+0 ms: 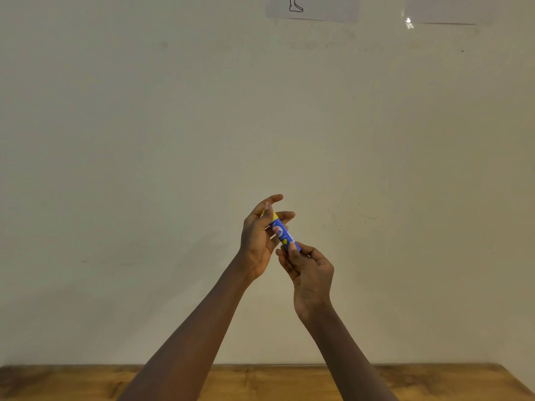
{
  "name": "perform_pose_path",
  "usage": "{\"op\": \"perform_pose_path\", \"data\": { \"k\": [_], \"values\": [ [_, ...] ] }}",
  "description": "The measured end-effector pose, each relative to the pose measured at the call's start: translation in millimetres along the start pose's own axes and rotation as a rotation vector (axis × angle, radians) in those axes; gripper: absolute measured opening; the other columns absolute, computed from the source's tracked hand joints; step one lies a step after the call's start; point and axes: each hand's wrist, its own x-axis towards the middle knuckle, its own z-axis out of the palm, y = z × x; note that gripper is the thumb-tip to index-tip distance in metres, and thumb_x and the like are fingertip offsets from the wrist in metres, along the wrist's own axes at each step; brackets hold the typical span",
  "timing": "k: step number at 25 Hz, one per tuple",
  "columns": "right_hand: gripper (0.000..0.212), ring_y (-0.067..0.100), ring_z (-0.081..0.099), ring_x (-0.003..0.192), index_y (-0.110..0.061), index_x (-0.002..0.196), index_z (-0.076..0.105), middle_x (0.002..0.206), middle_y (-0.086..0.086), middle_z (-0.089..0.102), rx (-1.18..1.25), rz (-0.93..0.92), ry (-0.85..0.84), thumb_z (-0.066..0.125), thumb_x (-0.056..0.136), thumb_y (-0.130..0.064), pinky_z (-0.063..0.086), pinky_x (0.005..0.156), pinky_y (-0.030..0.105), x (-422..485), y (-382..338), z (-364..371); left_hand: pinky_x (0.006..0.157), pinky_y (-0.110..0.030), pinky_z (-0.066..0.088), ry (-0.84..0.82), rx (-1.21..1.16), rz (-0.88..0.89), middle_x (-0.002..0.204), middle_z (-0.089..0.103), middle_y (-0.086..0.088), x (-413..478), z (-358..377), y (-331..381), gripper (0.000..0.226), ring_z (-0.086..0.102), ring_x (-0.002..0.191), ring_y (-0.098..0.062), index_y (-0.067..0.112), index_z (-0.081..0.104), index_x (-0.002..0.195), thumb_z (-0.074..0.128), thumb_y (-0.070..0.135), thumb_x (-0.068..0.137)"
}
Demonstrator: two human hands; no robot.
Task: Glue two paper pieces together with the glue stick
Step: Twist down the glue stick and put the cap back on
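Early stage, judged as uncapping. Holding glue stick (282, 233) raised at centre, well above counter (58, 383) at 6 o'clock. Left grip (260, 235) wrapping yellow cap end toward 11, right grip (307, 270) pinching blue base toward 5. Nothing glued yet; no loose paper in sight.

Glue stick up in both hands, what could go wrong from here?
The glue stick is held up off the wooden table; if the left hand pulls its yellow cap off there, the cap may drop. The right hand only pinches the base, so a tug could slip it.
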Motion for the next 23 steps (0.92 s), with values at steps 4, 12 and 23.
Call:
{"op": "perform_pose_path", "data": {
  "k": [4, 12, 23],
  "values": [
    [0.014, 0.017, 0.067, 0.057, -0.006, 0.074, 0.062, 0.082, 0.015, 0.064, -0.044, -0.006, 0.079, 0.057, 0.080, 0.005, 0.053, 0.047, 0.017, -1.6, 4.0, 7.8, 0.071, -0.029, 0.057, 0.020, -0.101, 0.037, 0.062, 0.070, 0.003, -3.5, 2.2, -1.6, 0.032, 0.069, 0.066, -0.016, 0.018, 0.056, 0.093, 0.025, 0.024, 0.097],
    [0.014, 0.018, 0.066, 0.058, -0.006, 0.073, 0.062, 0.081, 0.016, 0.064, 0.012, 0.014, 0.138, 0.057, 0.080, 0.005, 0.054, 0.048, 0.017, -0.7, 5.2, 5.6, 0.061, -0.024, 0.057, 0.000, -0.003, 0.028, 0.078, 0.068, -0.005, 0.1, 11.6, -2.4, 0.031, 0.066, 0.056, -0.013, 0.015, 0.058, 0.089, 0.028, 0.021, 0.097],
    [0.007, 0.020, 0.051, 0.069, -0.002, 0.092, 0.054, 0.079, 0.010, 0.059, -0.823, -0.347, -0.143, 0.053, 0.086, -0.006, 0.042, 0.060, 0.016, 18.7, 18.3, -18.4, 0.098, -0.024, 0.040, -0.136, 0.281, -0.013, 0.131, 0.050, -0.001, -12.5, 18.6, -36.3, 0.036, 0.046, 0.117, -0.010, 0.032, 0.034, 0.132, 0.027, 0.024, 0.098]
  ]
}}
